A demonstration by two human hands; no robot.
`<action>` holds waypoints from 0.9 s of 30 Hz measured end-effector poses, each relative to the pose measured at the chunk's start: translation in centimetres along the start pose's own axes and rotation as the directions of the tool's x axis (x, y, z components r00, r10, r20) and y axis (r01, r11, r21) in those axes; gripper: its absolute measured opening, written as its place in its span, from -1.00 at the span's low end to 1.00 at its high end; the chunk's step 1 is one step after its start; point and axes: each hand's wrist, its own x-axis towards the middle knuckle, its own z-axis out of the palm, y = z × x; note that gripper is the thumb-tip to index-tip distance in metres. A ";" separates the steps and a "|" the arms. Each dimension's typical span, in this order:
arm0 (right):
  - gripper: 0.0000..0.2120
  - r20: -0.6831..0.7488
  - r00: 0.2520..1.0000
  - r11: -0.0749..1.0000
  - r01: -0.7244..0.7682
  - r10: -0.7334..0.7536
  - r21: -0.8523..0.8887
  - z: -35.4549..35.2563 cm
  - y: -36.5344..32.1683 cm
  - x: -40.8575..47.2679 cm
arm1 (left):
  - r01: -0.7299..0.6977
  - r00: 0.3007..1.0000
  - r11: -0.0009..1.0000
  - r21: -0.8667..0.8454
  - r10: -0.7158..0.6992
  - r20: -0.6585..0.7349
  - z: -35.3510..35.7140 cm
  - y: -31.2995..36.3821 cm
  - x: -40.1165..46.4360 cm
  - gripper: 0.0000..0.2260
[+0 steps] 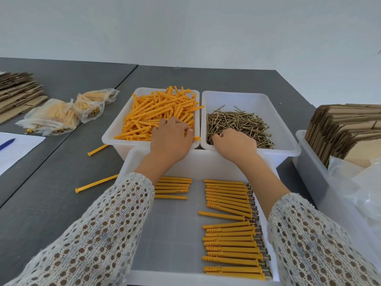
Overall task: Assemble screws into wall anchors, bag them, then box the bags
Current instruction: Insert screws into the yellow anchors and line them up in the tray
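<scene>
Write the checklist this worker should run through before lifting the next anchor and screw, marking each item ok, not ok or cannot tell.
1. Left hand in the anchor bin: ok.
2. Right hand on the screws: ok.
3. Anchor gripped: cannot tell.
4. Screw pinched: cannot tell.
5. Free space in the front tray beside the assembled anchors: ok.
6. No stray anchors on the table: not ok.

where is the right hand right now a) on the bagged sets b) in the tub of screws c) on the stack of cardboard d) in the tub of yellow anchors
b, the right hand reaches into the white tub of screws, fingers curled down among them, while the left hand is in the tub of yellow anchors.
</scene>
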 end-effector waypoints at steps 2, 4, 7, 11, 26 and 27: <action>-0.67 0.003 1.000 1.000 -0.013 0.013 0.012 -0.1 0.0 0.0 | 0.000 1.000 1.000 -0.004 0.000 0.000 -0.1 0.0 0.0 -0.69; -0.68 0.000 1.000 0.999 -0.026 0.026 0.028 -0.1 0.0 0.1 | -0.004 1.000 1.000 -0.012 0.004 -0.008 -0.2 0.1 -0.1 -0.69; -0.70 0.006 0.999 0.997 -0.045 0.045 0.055 -0.3 0.3 0.4 | -0.006 1.000 1.000 -0.013 0.006 -0.013 -0.2 0.1 -0.2 -0.70; -0.74 0.006 0.997 0.993 -0.071 0.071 0.091 -0.5 0.7 0.7 | -0.004 1.000 1.000 -0.022 0.004 -0.012 -0.2 0.1 -0.2 -0.70; -0.77 -0.054 0.995 0.982 -0.078 0.089 0.171 -0.6 1.3 1.4 | -0.008 1.000 1.000 0.020 0.008 0.012 -0.1 0.0 0.1 -0.66; -0.79 -0.046 0.994 0.981 -0.085 0.095 0.177 -0.6 1.3 1.5 | -0.010 1.000 0.999 0.032 0.009 0.023 -0.1 0.0 0.1 -0.65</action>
